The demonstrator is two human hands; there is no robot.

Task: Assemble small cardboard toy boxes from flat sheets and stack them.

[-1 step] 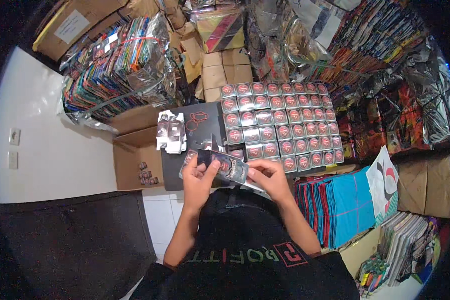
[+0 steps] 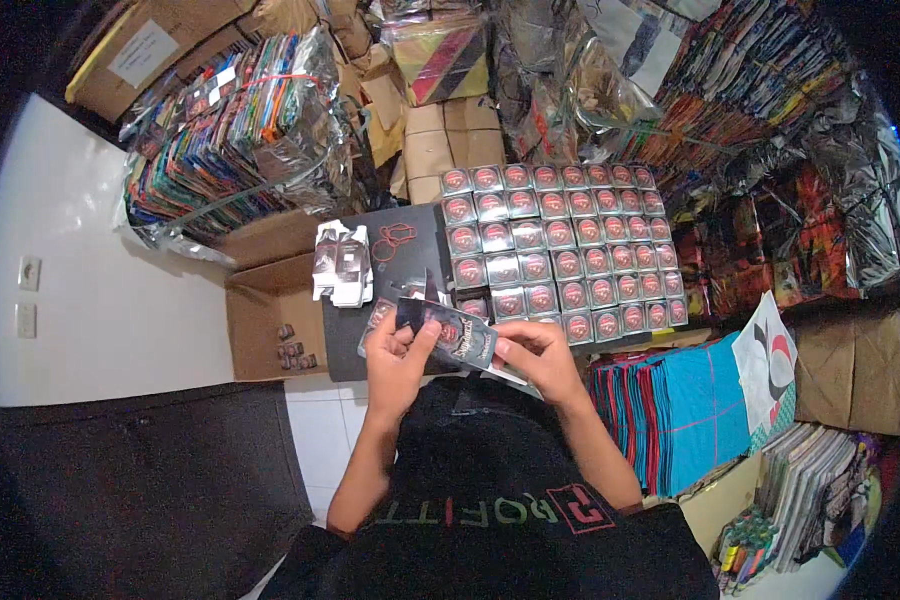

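Between my hands, over the near edge of the dark table, is a dark printed carton (image 2: pixel 470 343) with a flap standing up at its far left end. My left hand (image 2: pixel 400 362) grips its left part, thumb on the printed face. At its right end the fingers of my right hand (image 2: pixel 535 352) pinch the edge. Just beyond the carton are rows of small square clear-cased packs (image 2: pixel 570 235) with round red labels. Another small pack (image 2: pixel 378 315) lies partly hidden behind my left hand. Farther left sits a pile of flattened cartons (image 2: pixel 342 265), dark and white.
Red rubber bands (image 2: pixel 395 238) lie on the dark table (image 2: pixel 410 262). An open cardboard box (image 2: pixel 260 330) at the left holds several small packs. Wrapped bundles (image 2: pixel 235 135) crowd the back, and a stack of folded blue and red cloth (image 2: pixel 685 410) stands at the right.
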